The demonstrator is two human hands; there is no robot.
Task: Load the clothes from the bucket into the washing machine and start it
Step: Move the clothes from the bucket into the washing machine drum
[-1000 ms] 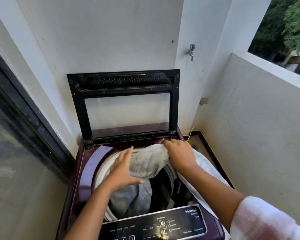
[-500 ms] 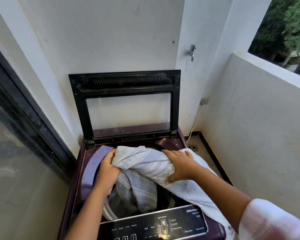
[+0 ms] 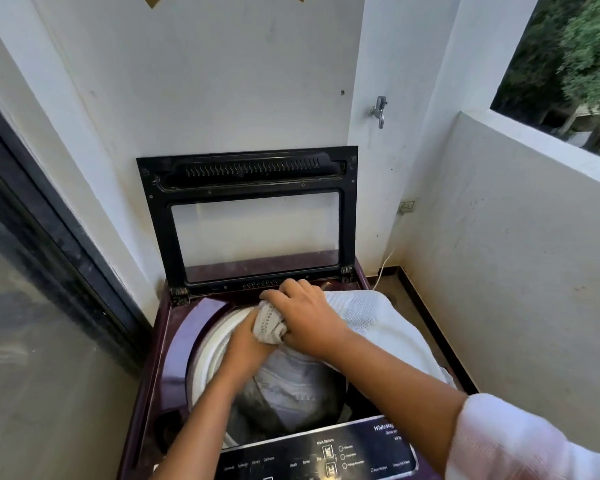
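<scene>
From the head camera I look down at a top-loading washing machine (image 3: 174, 344) with a dark purple body, filling the lower middle of the frame. Its lid (image 3: 248, 216) stands upright against the white wall, a black frame with a clear pane. My left hand (image 3: 248, 341) sits over the tub opening at lower centre, its fingers closed on a bunched fold of a white patterned cloth (image 3: 371, 317). My right hand (image 3: 305, 320) lies just right of it, curled shut over the same bunch, so both hands touch where the fabric is gathered. The rest of that cloth spreads toward the right of the frame, draped over the machine's right edge and hanging down its side. Below my hands, inside the white-rimmed tub (image 3: 208, 351), a pale grey garment (image 3: 291, 386) lies piled with darker fabric under it. The bucket does not show in this view. The black control panel (image 3: 326, 452) runs along the bottom edge with small white labels I cannot read clearly. A metal tap (image 3: 380, 110) sticks out of the wall at upper right, and a dark-framed glass door (image 3: 32, 271) fills the left side. A pale sleeve (image 3: 520, 445) covers my right forearm at lower right.
</scene>
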